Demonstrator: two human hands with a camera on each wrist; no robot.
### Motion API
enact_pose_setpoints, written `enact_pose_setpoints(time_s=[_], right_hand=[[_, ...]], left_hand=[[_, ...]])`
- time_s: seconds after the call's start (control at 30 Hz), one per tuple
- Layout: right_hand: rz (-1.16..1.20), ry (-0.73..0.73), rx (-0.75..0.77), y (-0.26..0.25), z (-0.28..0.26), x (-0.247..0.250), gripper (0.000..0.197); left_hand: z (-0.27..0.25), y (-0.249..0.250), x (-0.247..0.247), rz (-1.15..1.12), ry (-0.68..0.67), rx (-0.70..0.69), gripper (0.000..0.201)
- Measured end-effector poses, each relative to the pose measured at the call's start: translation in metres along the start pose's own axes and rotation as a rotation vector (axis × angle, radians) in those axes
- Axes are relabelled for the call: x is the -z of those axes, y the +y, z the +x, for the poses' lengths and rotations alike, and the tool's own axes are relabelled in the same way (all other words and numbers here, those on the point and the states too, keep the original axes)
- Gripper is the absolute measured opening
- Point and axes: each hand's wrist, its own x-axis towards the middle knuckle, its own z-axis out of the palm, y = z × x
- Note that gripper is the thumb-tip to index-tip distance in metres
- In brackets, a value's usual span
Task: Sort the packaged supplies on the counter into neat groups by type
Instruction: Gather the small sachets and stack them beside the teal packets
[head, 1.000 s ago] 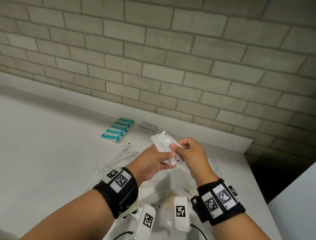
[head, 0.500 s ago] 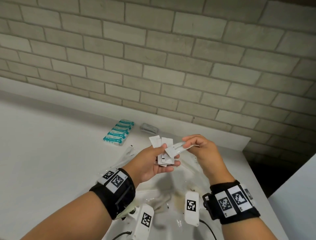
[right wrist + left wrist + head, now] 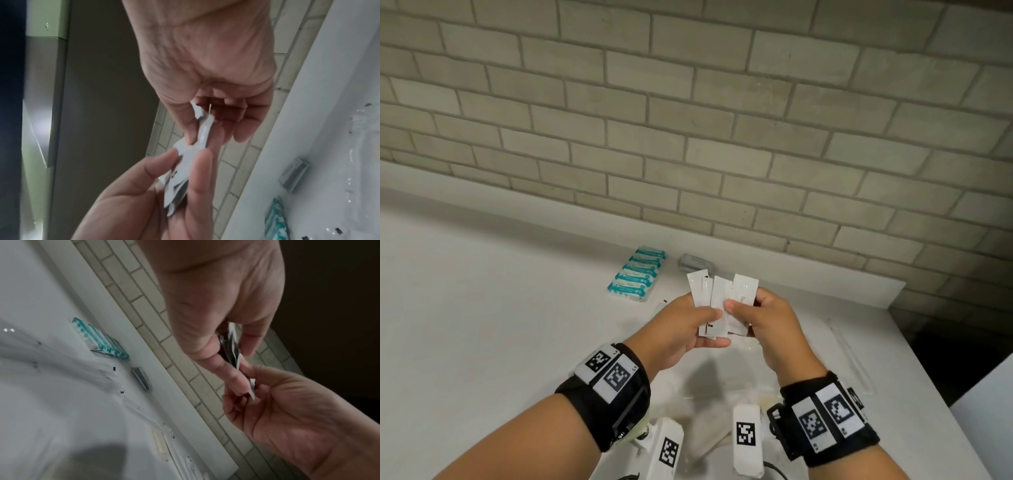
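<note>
Above the white counter (image 3: pixel 482 308), my left hand (image 3: pixel 688 325) holds a fan of several white paper packets (image 3: pixel 717 294), thumb on their front. My right hand (image 3: pixel 760 315) pinches the rightmost white packet (image 3: pixel 744 291) against the fan; it bears small black print. In the left wrist view the packets (image 3: pixel 232 344) show edge-on between both hands. The right wrist view has the packets (image 3: pixel 180 175) gripped by the left thumb and fingers, with the right thumb and forefinger pinching their near end (image 3: pixel 202 128). A neat row of teal-and-white packs (image 3: pixel 637 279) lies on the counter behind my hands.
A small grey packet (image 3: pixel 695 263) lies by the wall ledge, right of the teal packs. Clear plastic sleeves (image 3: pixel 61 363) with long thin items are scattered on the counter below and beside my hands. A brick wall (image 3: pixel 722 137) backs the counter, whose right edge (image 3: pixel 941 404) drops off.
My right hand has brought its single white packet from out to the right back against the fan in my left hand. The fan now stands more upright and spread.
</note>
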Motion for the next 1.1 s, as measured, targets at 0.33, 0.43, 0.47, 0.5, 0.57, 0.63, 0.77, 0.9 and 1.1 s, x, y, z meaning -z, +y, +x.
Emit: enact_pose_setpoints(time_s=[0.33, 0.43, 0.47, 0.5, 0.57, 0.63, 0.77, 0.9, 1.1], right_hand=[[0.317, -0.195, -0.093, -0.007, 0.006, -0.031, 0.028], [0.438, -0.288, -0.093, -0.003, 0.006, -0.054, 0.048], [0.463, -0.302, -0.097, -0.003, 0.007, -0.06, 0.053], [0.474, -0.31, -0.096, -0.001, 0.007, -0.065, 0.054], [0.454, -0.308, -0.072, 0.001, 0.007, -0.074, 0.046], [0.418, -0.277, -0.041, 0.002, 0.006, -0.083, 0.038], [0.406, -0.138, -0.03, 0.005, 0.013, -0.093, 0.028], [0.359, 0.023, -0.089, 0.002, 0.021, -0.082, 0.019], [0.131, -0.094, -0.116, -0.01, 0.02, -0.09, 0.021]], left_hand=[[-0.01, 0.015, 0.04, -0.072, 0.077, 0.005, 0.018], [-0.012, 0.017, 0.05, -0.033, 0.062, 0.069, 0.016], [-0.013, 0.019, 0.055, -0.023, 0.064, 0.089, 0.017], [-0.014, 0.02, 0.06, -0.011, 0.066, 0.106, 0.019], [-0.016, 0.023, 0.069, 0.011, 0.066, 0.122, 0.019], [-0.017, 0.025, 0.076, 0.03, 0.076, 0.125, 0.015], [-0.015, 0.03, 0.086, 0.003, 0.095, 0.122, 0.01], [-0.013, 0.036, 0.101, -0.12, 0.062, 0.133, 0.018], [-0.005, 0.03, 0.106, 0.12, 0.067, 0.026, 0.044]])
